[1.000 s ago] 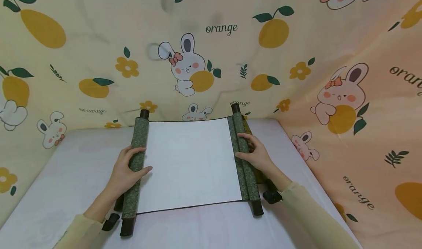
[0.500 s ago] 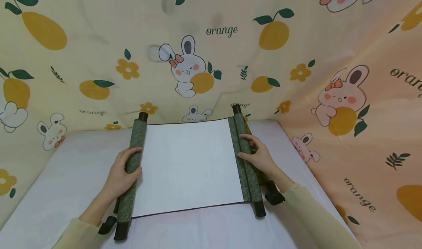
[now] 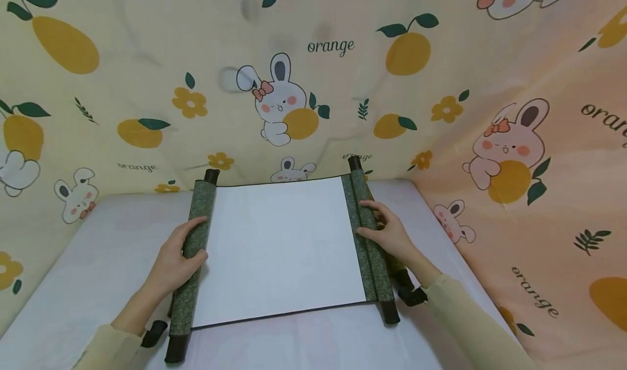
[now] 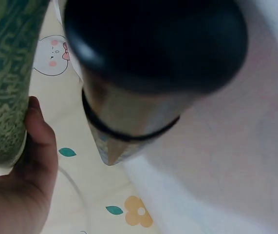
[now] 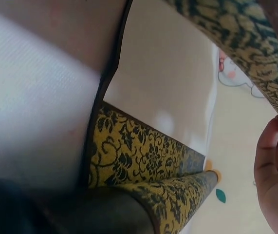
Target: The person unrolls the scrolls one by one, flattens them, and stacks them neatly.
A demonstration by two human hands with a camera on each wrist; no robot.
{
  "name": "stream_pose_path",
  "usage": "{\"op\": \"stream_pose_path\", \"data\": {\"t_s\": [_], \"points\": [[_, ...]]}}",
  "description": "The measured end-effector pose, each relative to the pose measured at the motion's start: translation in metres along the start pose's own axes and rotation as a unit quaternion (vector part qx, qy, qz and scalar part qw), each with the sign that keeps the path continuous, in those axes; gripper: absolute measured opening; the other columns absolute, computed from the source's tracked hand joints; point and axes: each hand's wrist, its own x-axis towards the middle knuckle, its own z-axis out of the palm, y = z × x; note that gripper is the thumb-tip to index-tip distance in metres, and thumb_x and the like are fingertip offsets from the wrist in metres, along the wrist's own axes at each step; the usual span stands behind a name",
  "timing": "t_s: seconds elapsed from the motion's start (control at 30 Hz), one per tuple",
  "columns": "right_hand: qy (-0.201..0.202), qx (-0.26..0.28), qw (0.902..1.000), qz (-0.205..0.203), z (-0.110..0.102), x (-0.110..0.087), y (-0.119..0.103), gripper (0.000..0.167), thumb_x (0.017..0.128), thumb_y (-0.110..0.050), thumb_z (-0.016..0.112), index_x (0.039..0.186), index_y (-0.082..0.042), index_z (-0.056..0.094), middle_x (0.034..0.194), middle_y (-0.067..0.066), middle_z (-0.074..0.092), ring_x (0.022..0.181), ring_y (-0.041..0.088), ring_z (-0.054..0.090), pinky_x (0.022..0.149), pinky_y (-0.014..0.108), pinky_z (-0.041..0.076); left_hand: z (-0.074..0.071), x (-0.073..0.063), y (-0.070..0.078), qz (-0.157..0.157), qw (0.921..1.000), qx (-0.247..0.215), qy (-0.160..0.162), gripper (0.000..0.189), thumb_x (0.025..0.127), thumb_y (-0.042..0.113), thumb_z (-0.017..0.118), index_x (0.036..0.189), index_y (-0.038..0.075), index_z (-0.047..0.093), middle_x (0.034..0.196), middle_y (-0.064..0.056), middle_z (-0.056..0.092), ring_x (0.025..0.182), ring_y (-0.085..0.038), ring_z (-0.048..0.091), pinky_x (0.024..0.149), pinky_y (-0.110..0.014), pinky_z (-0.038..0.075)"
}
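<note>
A hanging scroll lies partly unrolled in the head view, its white paper (image 3: 279,250) spread between two green patterned rollers with dark end caps. My left hand (image 3: 171,264) grips the left roller (image 3: 201,198), thumb on the paper side and fingers over the far side. Around the right roller (image 3: 377,269) curls my right hand (image 3: 392,236), thumb and fingertips on its left side. Both rollers slant outward toward me. In the right wrist view, a gold-and-dark brocade roller (image 5: 177,200) lies below the green patterned roller (image 5: 255,48); in the head view it is mostly hidden.
The scroll is on a white-covered table (image 3: 122,239). Behind and to the right hangs a cloth (image 3: 206,32) printed with rabbits and oranges. A large dark round end (image 4: 153,44) of a banded cylinder fills the upper left wrist view. Small dark objects sit at both wrists.
My left hand has drawn the left roller left and toward me, and the exposed paper has widened. The right hand and right roller have shifted slightly right.
</note>
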Motion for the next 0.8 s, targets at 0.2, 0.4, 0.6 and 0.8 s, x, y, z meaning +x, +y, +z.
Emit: {"op": "stream_pose_path", "data": {"t_s": [0.2, 0.4, 0.6, 0.8], "points": [[-0.001, -0.001, 1.0, 0.003, -0.003, -0.002, 0.004, 0.065, 0.092, -0.015, 0.081, 0.151, -0.024, 0.053, 0.161, 0.007, 0.041, 0.112, 0.035, 0.055, 0.082, 0.043, 0.048, 0.002, 0.003, 0.0, 0.001, 0.9998, -0.016, -0.008, 0.052, 0.091, 0.001, 0.064, 0.141, 0.008, 0.055, 0.145, -0.032, 0.039, 0.133, -0.055, 0.041, 0.102, -0.074, 0.035], [-0.007, 0.0, 0.9997, 0.023, -0.003, -0.012, -0.029, 0.064, 0.094, -0.005, 0.077, 0.152, -0.013, 0.051, 0.162, 0.015, 0.039, 0.114, 0.042, 0.055, 0.084, 0.044, 0.048, 0.004, 0.005, 0.0, -0.013, 0.9997, -0.004, -0.018, 0.065, 0.085, 0.01, 0.085, 0.141, 0.004, 0.053, 0.147, -0.032, 0.039, 0.137, -0.055, 0.038, 0.107, -0.075, 0.032], [-0.009, -0.006, 0.9997, 0.021, -0.006, -0.011, -0.03, 0.063, 0.094, -0.004, 0.076, 0.152, -0.009, 0.05, 0.162, 0.016, 0.038, 0.125, 0.041, 0.05, 0.093, 0.049, 0.046, -0.001, 0.004, 0.002, -0.019, 0.9994, 0.001, -0.027, 0.065, 0.087, 0.004, 0.08, 0.144, 0.004, 0.049, 0.149, -0.037, 0.033, 0.137, -0.06, 0.035, 0.104, -0.078, 0.031], [0.0, 0.004, 0.9999, 0.013, -0.008, -0.006, 0.002, 0.066, 0.094, -0.006, 0.077, 0.153, -0.016, 0.05, 0.162, 0.012, 0.039, 0.111, 0.038, 0.053, 0.082, 0.043, 0.049, 0.0, 0.003, -0.002, -0.011, 0.9998, -0.002, -0.015, 0.061, 0.09, 0.002, 0.073, 0.146, 0.005, 0.049, 0.147, -0.038, 0.033, 0.135, -0.06, 0.036, 0.102, -0.078, 0.031]]}}
